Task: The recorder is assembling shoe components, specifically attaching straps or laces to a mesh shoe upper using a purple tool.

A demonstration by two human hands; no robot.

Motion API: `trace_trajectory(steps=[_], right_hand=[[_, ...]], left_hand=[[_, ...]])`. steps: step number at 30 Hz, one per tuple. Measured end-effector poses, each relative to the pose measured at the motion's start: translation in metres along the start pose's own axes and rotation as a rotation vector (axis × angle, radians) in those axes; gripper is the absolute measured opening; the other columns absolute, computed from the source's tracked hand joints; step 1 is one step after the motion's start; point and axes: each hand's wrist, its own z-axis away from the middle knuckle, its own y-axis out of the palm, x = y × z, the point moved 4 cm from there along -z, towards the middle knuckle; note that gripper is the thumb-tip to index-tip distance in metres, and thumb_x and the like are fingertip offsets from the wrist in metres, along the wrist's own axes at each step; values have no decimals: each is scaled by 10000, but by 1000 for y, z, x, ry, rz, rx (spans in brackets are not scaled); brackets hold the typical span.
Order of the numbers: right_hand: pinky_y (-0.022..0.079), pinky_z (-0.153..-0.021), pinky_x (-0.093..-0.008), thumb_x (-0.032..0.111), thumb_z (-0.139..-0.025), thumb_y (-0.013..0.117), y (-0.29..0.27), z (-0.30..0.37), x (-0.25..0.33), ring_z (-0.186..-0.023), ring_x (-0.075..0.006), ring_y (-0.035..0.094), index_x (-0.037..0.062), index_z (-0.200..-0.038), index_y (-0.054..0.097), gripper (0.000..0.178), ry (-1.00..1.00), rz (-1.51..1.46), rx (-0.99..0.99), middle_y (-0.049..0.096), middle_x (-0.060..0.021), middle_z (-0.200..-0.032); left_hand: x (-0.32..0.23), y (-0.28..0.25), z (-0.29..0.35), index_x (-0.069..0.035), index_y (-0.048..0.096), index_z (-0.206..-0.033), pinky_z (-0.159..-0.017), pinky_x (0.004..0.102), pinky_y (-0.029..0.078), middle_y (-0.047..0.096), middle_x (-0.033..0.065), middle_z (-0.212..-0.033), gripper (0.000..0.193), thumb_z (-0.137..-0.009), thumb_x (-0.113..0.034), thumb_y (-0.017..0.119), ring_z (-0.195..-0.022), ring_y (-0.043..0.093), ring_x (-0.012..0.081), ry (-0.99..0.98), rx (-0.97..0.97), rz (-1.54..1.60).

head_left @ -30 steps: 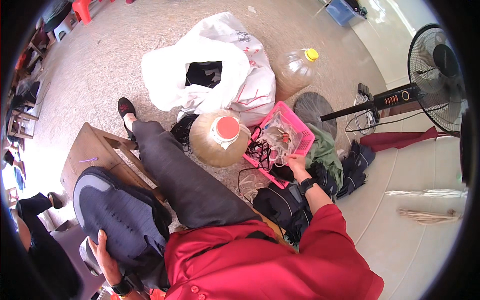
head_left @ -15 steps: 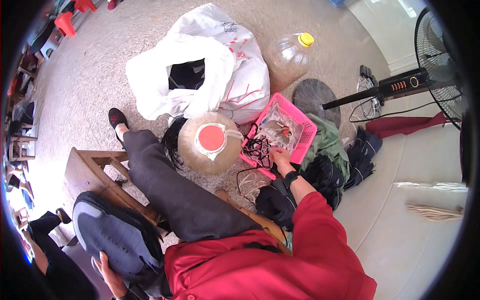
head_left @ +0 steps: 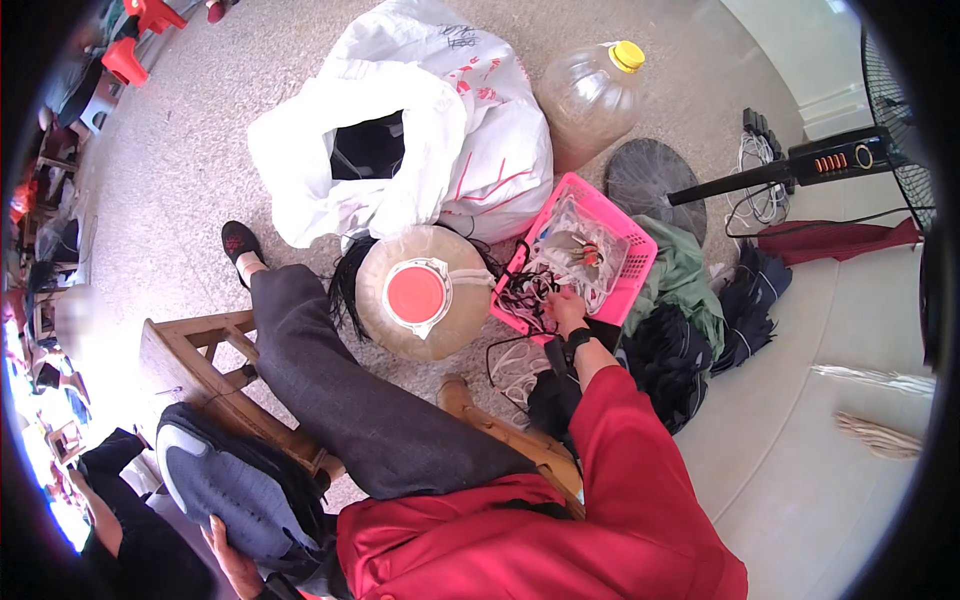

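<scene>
Cloth stack (head_left: 240, 490): gripped by left hand (head_left: 234, 562), near wooden bench (head_left: 205, 388) | right hand (head_left: 567, 310): placed at cords (head_left: 522, 292) in pink basket (head_left: 636, 262), grip cannot be told | risk: cords may be tangled by pulling; stack may be spilled by loosened grip

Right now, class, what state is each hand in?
Left hand: holding the dark cloth stack.
Right hand: among cords in the pink basket; grip cannot be told.
</scene>
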Motion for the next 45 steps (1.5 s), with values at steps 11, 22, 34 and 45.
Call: trace_trajectory(steps=[11, 22, 34, 45], right_hand=[[570, -579, -400, 224, -850, 790, -23, -32, -28, -678, -250, 729, 47, -823, 714, 195, -90, 414, -17, 723, -85, -753], [591, -656, -300, 83, -951, 725, 25, 146, 120, -722, -156, 722, -43, -1008, 724, 138, -448, 767, 748, 751, -83, -854], [605, -784, -256, -3, -991, 704, 154, 452, 205, -868, -112, 724, -27, -1131, 708, 143, -551, 439, 1377, 742, -69, -1003], [497, -596, -232, 97, -896, 844, 216, 520, 205, -656, -58, 578, -22, -1011, 712, 212, -1081, 521, 1202, 676, -51, -845]], left_hand=[[-23, 40, 14, -55, 528, -1444, -994, 376, 521, 658, 77, -1277, 514, -987, -195, 718, -1108, 638, 215, 30, 28, 108], [-46, 86, 36, 52, 575, -1362, -924, 332, 584, 709, 112, -1207, 558, -912, -159, 830, -1029, 699, 177, 108, 145, 97], [-47, 97, 29, 63, 570, -1342, -867, 329, 619, 720, 134, -1169, 579, -886, -140, 862, -972, 723, 191, 160, 138, 236], [-58, 107, 22, 78, 565, -1366, -890, 330, 608, 729, 128, -1161, 662, -866, -209, 890, -1001, 722, 200, 220, 70, 204]])
